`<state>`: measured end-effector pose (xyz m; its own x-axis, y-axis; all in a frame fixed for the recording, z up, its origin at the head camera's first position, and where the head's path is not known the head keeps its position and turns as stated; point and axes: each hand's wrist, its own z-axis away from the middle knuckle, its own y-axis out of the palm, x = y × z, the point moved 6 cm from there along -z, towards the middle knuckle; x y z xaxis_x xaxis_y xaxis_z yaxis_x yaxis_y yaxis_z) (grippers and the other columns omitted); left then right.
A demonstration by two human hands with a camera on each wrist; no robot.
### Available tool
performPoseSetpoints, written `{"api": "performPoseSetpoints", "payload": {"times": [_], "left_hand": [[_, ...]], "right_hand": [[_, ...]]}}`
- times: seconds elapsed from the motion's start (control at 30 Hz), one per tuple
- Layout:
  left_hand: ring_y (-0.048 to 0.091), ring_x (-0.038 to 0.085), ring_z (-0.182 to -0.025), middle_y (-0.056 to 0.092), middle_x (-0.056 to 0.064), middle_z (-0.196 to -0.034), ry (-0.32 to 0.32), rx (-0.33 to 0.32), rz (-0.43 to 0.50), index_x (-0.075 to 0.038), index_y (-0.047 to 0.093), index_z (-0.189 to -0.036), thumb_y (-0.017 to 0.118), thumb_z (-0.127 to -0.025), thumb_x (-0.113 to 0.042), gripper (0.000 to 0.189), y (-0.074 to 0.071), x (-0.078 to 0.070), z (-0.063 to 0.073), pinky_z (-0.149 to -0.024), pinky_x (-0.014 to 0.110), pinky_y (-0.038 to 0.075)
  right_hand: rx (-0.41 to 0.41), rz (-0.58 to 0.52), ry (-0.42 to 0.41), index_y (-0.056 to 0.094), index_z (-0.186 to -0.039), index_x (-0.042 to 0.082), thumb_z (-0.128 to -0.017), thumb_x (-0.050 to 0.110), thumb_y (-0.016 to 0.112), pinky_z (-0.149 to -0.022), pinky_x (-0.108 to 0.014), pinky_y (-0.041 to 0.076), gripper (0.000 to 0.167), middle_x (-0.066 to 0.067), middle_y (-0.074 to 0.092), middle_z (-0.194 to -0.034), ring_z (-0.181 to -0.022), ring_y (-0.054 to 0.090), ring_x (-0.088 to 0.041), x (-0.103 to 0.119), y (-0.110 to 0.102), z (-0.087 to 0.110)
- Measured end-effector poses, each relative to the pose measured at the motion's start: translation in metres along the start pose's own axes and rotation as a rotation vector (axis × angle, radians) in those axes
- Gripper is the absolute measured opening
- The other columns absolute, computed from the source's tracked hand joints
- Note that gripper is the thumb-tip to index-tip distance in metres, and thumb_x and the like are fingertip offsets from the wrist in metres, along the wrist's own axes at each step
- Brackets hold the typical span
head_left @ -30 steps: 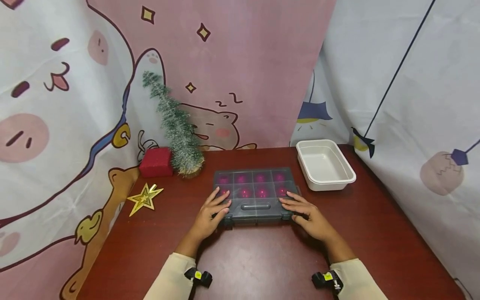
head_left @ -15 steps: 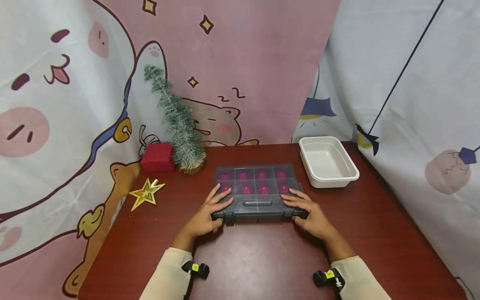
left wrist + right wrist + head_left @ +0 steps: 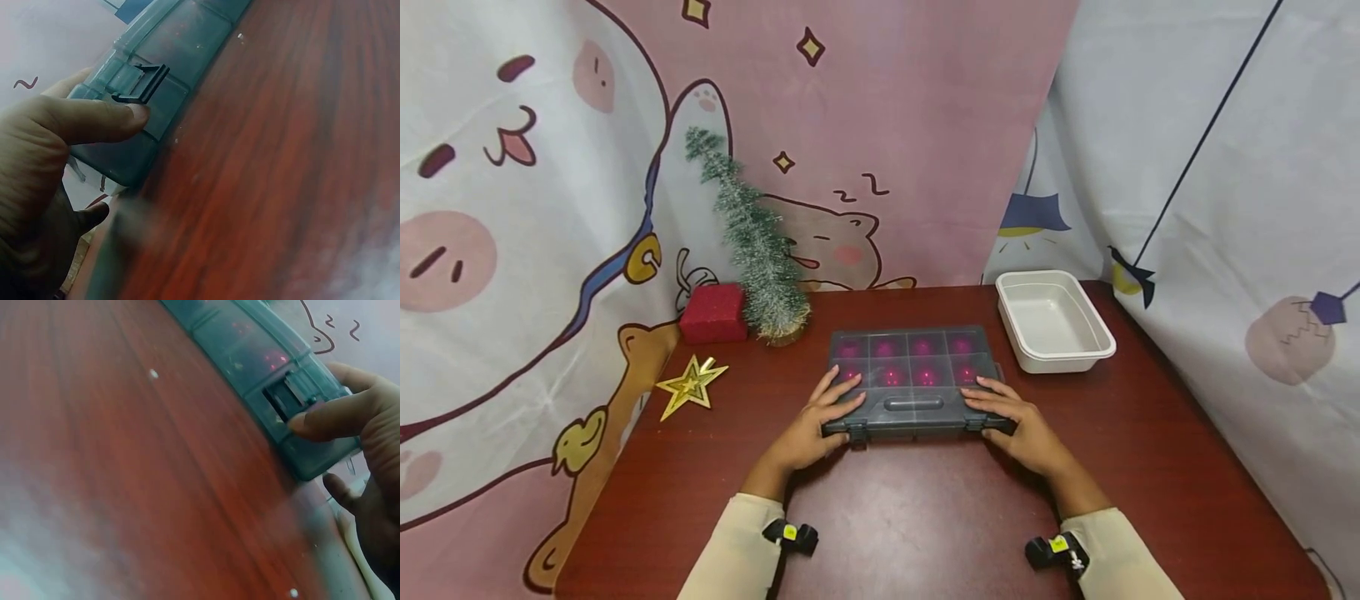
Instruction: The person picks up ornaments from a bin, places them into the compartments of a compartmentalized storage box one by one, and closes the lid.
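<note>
A flat grey translucent compartment box lies on the table with its lid down. Round shiny pink-red balls show through its lid, one in each visible compartment. My left hand grips the box's front left corner, fingers spread on the lid and thumb on the front wall. In the left wrist view that thumb touches the left latch, which sticks out from the wall. My right hand grips the front right corner likewise, its thumb at the right latch.
A white plastic tub stands at the back right. On the left are a small frosted Christmas tree, a red block and a gold star. Printed cloth walls in the table at the back and sides.
Both thumbs have moved from the lid's front corners down to the front wall, by the latches. The left latch now juts out. The box stays in place; the head view shifted slightly.
</note>
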<state>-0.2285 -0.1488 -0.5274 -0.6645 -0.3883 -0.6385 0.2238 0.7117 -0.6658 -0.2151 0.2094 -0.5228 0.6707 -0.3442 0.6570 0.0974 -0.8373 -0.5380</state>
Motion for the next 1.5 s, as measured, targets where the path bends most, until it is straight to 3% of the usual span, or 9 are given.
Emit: {"api": "performPoseSetpoints", "payload": {"times": [0.2, 0.33, 0.47, 0.6, 0.9, 1.3, 1.5], "left_hand": [[0.009, 0.054, -0.168, 0.041, 0.019, -0.175, -0.021, 0.031, 0.002, -0.002, 0.059, -0.155, 0.084, -0.081, 0.007, 0.079, -0.001, -0.001, -0.001, -0.127, 0.080, 0.022], [0.009, 0.057, -0.167, 0.041, 0.020, -0.175, -0.015, 0.037, 0.005, -0.002, 0.059, -0.155, 0.085, -0.081, 0.007, 0.079, -0.002, -0.001, -0.001, -0.127, 0.081, 0.022], [0.008, 0.056, -0.167, 0.041, 0.020, -0.175, -0.015, 0.036, 0.016, -0.002, 0.059, -0.155, 0.086, -0.081, 0.006, 0.080, -0.002, -0.002, -0.001, -0.126, 0.082, 0.021], [0.008, 0.055, -0.167, 0.041, 0.020, -0.175, -0.022, 0.040, 0.016, -0.004, 0.059, -0.156, 0.086, -0.081, 0.005, 0.080, -0.002, 0.000, 0.000, -0.127, 0.081, 0.020], [0.008, 0.054, -0.168, 0.041, 0.019, -0.175, -0.035, 0.038, 0.009, -0.005, 0.059, -0.157, 0.086, -0.081, 0.003, 0.081, -0.002, 0.002, 0.000, -0.128, 0.080, 0.019], [0.008, 0.054, -0.168, 0.040, 0.019, -0.175, -0.036, 0.036, 0.020, -0.005, 0.058, -0.157, 0.086, -0.082, 0.002, 0.081, -0.002, 0.001, 0.000, -0.128, 0.081, 0.019], [0.007, 0.054, -0.168, 0.039, 0.019, -0.176, -0.035, 0.044, 0.026, -0.004, 0.058, -0.157, 0.088, -0.083, -0.006, 0.080, -0.002, 0.002, 0.000, -0.128, 0.081, 0.019]], "right_hand": [[0.050, -0.089, 0.056, 0.076, -0.137, 0.003, -0.076, -0.007, 0.092, -0.123, -0.009, 0.027, 0.063, -0.018, 0.072, -0.146, -0.158, 0.043, -0.014, -0.008, -0.003, 0.000], [0.064, -0.117, 0.104, 0.076, -0.137, 0.006, -0.078, -0.013, 0.089, -0.123, -0.009, 0.026, 0.063, -0.018, 0.071, -0.148, -0.160, 0.041, -0.014, -0.011, -0.003, 0.002], [0.029, -0.053, 0.065, 0.078, -0.135, 0.006, -0.075, -0.022, 0.081, -0.126, -0.012, 0.028, 0.067, -0.016, 0.073, -0.144, -0.157, 0.046, -0.023, -0.008, -0.001, 0.001], [-0.007, 0.019, 0.003, 0.078, -0.133, 0.004, -0.072, -0.023, 0.083, -0.126, -0.013, 0.031, 0.067, -0.016, 0.075, -0.141, -0.153, 0.050, -0.028, -0.003, 0.001, 0.001], [0.019, -0.026, -0.018, 0.078, -0.132, 0.001, -0.072, -0.013, 0.091, -0.121, -0.009, 0.035, 0.063, -0.021, 0.075, -0.139, -0.155, 0.051, -0.019, -0.003, -0.006, -0.001], [0.060, -0.139, 0.073, 0.077, -0.134, 0.003, -0.078, -0.004, 0.091, -0.124, -0.009, 0.031, 0.058, -0.021, 0.073, -0.142, -0.157, 0.046, -0.008, -0.011, -0.012, 0.002], [0.072, -0.155, 0.109, 0.077, -0.134, 0.003, -0.075, -0.005, 0.094, -0.124, -0.010, 0.028, 0.062, -0.018, 0.072, -0.145, -0.157, 0.044, -0.007, -0.011, -0.011, 0.002]]}}
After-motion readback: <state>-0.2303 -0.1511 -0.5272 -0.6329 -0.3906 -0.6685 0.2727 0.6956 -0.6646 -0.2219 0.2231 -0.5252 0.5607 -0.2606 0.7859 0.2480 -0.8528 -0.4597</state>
